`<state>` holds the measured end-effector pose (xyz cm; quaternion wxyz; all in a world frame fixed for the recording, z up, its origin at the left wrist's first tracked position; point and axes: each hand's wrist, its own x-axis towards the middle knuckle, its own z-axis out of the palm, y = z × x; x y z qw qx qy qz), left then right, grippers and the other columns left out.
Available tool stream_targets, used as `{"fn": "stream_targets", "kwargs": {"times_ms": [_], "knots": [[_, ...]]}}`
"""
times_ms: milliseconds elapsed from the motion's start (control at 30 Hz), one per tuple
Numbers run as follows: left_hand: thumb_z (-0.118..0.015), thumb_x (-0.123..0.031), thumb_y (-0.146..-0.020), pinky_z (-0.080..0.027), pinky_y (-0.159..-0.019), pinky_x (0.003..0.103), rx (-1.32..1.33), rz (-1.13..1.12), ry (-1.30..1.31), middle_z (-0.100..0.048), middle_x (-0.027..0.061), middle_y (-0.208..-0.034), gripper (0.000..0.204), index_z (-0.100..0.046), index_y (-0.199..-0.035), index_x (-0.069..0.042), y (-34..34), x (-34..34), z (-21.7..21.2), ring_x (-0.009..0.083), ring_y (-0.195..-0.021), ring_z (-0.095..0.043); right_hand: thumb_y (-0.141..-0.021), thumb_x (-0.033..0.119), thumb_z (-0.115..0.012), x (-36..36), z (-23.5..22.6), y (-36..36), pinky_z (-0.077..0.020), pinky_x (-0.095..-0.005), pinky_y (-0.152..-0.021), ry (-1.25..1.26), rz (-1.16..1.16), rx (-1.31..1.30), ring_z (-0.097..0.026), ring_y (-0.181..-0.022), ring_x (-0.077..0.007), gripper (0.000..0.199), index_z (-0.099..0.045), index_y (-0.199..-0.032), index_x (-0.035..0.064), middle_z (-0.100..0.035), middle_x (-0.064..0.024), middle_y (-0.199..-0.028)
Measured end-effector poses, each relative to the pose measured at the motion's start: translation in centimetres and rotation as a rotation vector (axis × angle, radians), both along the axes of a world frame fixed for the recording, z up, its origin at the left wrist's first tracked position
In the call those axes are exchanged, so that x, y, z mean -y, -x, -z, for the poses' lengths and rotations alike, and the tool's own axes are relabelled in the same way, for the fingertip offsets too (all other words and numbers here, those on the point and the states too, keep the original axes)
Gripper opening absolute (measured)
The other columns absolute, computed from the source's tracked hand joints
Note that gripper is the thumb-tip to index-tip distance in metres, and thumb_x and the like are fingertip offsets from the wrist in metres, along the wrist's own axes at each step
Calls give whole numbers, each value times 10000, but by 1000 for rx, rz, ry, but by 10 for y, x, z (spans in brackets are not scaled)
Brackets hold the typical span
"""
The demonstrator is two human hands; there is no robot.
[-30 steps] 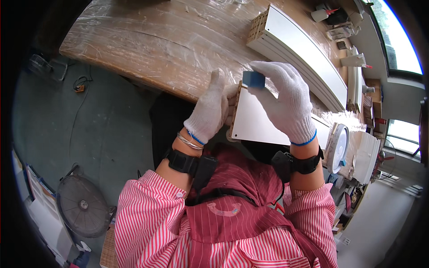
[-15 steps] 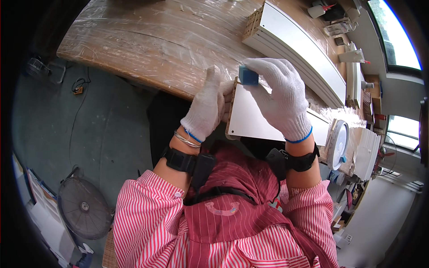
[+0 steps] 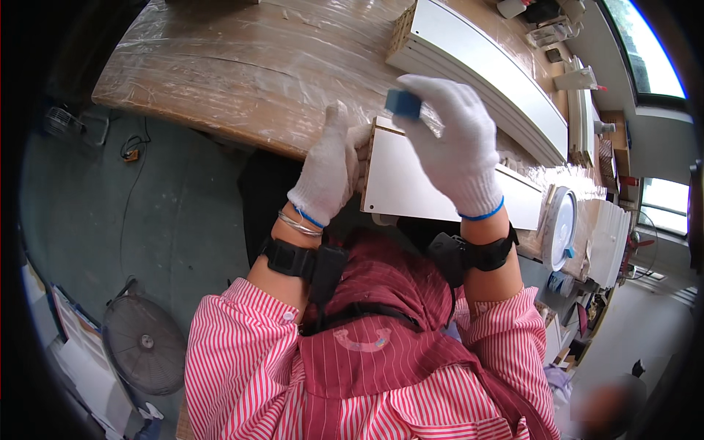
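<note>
Both my hands wear white knitted gloves. My right hand [image 3: 456,147] pinches a small blue block [image 3: 403,104] between thumb and fingers, just above the far left corner of a long white board [image 3: 403,176]. The block looks apart from the board's face. At the board's left end, which shows a raw brown edge and a small dark hole near one corner, my left hand [image 3: 328,169] has its fingers curled against the edge and its thumb pointing away from me. Part of those fingers is hidden behind the end.
A stack of white boards [image 3: 484,73] lies on the film-covered wooden table [image 3: 220,81]. Beside my board's right end is a white round lid [image 3: 563,227]. Bottles and tools stand far right. A floor fan [image 3: 147,342] is at lower left; a blurred person [image 3: 612,407] shows at lower right.
My right hand has lifted the blue block up and slightly left, off the board's corner. The board and my left hand sit slightly further left in view. A person has appeared at lower right.
</note>
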<state>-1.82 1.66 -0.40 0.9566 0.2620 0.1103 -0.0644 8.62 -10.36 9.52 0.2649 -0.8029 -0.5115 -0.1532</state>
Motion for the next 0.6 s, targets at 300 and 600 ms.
{"fn": "stream_targets", "kwargs": {"times_ms": [300, 600], "knots": [[-324, -588, -1055, -493, -1015, 364, 23, -30, 70, -622, 202, -1292, 786, -450, -1412, 100, -2, 0, -1, 259, -1174, -621, -762, 62, -823, 60, -9, 32, -528, -295, -806, -175, 269, -450, -649, -875, -146, 442, -683, -1181, 54, -710, -75, -1015], [-543, -195, -1031, -501, -1007, 357, 40, 56, -179, -641, 145, -1254, 405, -524, -1346, 59, 3, -2, -2, 217, -1135, -638, -675, 27, -834, 77, 6, 92, -534, -377, -773, -167, 19, -295, -680, -861, -285, 440, -674, -1084, 59, -713, -99, -978]]}}
